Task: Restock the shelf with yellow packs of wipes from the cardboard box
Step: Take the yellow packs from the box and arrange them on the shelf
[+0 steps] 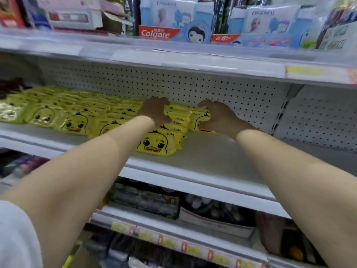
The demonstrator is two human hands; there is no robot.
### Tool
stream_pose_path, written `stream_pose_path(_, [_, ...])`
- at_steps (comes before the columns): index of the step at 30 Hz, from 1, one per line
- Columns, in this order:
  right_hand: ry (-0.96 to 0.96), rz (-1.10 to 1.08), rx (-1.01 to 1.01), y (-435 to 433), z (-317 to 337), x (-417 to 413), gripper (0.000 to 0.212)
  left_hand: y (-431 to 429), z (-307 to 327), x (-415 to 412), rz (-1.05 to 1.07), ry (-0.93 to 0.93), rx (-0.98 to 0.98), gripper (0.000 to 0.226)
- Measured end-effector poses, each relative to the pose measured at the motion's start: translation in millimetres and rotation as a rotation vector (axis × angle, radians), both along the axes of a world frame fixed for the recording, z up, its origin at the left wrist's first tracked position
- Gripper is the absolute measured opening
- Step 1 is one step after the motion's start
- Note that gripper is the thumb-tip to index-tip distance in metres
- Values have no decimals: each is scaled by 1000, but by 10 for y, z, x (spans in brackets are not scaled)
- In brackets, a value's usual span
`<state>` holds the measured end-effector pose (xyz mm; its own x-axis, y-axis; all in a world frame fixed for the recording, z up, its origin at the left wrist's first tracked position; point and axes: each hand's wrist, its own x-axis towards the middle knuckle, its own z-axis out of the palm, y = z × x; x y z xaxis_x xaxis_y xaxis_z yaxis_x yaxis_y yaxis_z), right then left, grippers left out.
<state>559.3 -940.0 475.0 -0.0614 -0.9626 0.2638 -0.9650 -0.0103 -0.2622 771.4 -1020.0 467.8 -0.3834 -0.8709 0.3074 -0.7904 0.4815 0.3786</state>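
My left hand (156, 111) covers the packs behind it; I can't tell whether it grips any. My right hand (218, 117) curls round a yellow pack (200, 118), hiding its right half. The lower-shelf goods (146, 198) are blurred, and the price labels (185, 246) at the bottom are unreadable.

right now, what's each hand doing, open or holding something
Left hand: fingers curled round the row of yellow packs.
Right hand: fingers curled round the end yellow pack beside that row.
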Motion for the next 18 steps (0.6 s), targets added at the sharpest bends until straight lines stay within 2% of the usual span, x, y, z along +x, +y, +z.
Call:
stream_pose_path(5, [35,59,82,329,-148,601,75,713,-249,592,146,-63,19,68])
stream_pose_path(9, [6,225,76,632,-365,1164,75,1208,-480,1163,243,-143,68,72])
stream_pose_path(18, [93,491,91,779,-529,2383,75,1801,-651,2293,457,-198,116,79])
